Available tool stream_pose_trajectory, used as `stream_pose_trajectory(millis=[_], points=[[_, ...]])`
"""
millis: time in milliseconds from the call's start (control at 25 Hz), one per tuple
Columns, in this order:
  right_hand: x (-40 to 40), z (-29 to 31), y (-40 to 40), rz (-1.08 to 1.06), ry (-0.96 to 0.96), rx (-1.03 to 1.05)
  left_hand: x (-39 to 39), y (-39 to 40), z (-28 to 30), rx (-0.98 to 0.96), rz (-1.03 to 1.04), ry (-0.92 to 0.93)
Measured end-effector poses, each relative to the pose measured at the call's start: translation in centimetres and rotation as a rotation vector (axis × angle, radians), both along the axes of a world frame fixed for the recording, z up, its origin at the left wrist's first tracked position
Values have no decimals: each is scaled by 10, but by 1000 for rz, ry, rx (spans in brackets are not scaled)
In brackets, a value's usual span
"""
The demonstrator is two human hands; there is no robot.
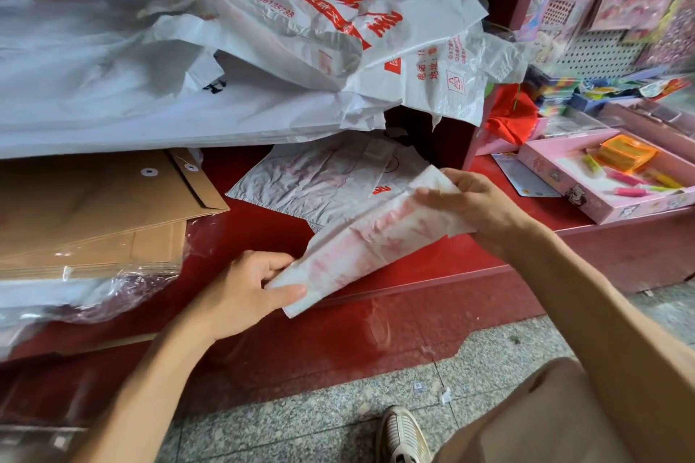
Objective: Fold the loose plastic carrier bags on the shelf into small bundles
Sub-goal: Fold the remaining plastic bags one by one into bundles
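Note:
A white carrier bag with faded red print, folded into a long strip, hangs slanted in the air over the red shelf's front edge. My left hand pinches its lower end between thumb and fingers. My right hand grips its upper end, fingers curled over the fold. Another white bag lies flattened on the red shelf just behind. A heap of loose white bags with red print is piled at the back, spilling over the upper ledge.
Brown string-tie envelopes in clear wrap lie stacked on the left of the shelf. A pink tray of small stationery sits at the right, with packaged goods on a pegboard above. Grey speckled floor and my shoe are below.

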State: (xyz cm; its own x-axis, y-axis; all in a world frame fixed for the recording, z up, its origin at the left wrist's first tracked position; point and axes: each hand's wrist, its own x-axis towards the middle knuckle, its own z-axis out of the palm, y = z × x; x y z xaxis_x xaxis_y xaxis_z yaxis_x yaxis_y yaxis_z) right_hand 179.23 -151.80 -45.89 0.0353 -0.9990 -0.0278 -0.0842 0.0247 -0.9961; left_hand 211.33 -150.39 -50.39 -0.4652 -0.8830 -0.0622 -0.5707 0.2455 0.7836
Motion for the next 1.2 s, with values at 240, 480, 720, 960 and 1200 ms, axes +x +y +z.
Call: stream_pose_trajectory(millis=[240, 480, 720, 960, 1200], points=[[15, -9, -36, -243, -186, 205, 2, -3, 1, 358, 404, 478], [71, -28, -22, -108, 674, -280, -17, 3, -11, 299, 642, 488], [118, -70, 28, 480, 1265, -413, -4, 6, -15, -212, 20, -431], [89, -66, 17, 441, 732, -438, -11, 1, -25, -430, 18, -320], [87, -70, 4, 106, 537, -217, -29, 4, -16, -180, 335, -73]])
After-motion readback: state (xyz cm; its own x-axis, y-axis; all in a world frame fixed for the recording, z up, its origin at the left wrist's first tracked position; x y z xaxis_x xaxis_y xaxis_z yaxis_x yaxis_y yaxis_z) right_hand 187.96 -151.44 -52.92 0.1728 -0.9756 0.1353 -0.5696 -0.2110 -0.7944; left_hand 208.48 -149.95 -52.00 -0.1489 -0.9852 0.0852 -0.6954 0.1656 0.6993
